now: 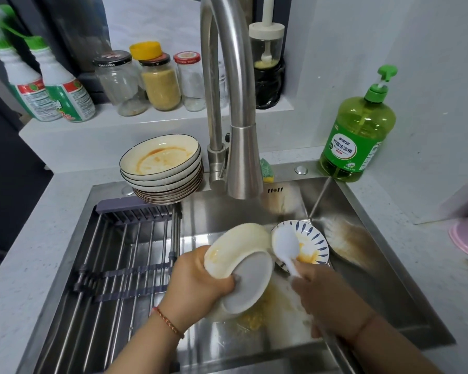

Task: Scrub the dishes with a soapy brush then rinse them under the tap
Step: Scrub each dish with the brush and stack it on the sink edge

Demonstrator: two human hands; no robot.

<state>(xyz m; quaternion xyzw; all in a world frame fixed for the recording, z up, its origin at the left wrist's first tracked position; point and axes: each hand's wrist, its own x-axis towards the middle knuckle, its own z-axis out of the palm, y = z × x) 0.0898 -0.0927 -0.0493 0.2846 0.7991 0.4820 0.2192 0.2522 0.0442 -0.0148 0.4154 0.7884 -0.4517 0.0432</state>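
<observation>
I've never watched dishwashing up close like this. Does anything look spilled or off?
Yes: yellow food mush is spread over the sink floor below the bowl the left hand grips, and a brownish smear streaks the sink's right side.

Bare forearms, a red braided bracelet on the left wrist.

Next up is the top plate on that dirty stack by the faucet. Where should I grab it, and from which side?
Take the top plate by its dark rim on the near, sink-facing edge, coming from the front. The stack tilts toward the sink, so that edge is lowest and open, while the faucet crowds its right side. Probably pinch thumb inside, fingers under the rim; the centre is greasy with orange residue.
</observation>
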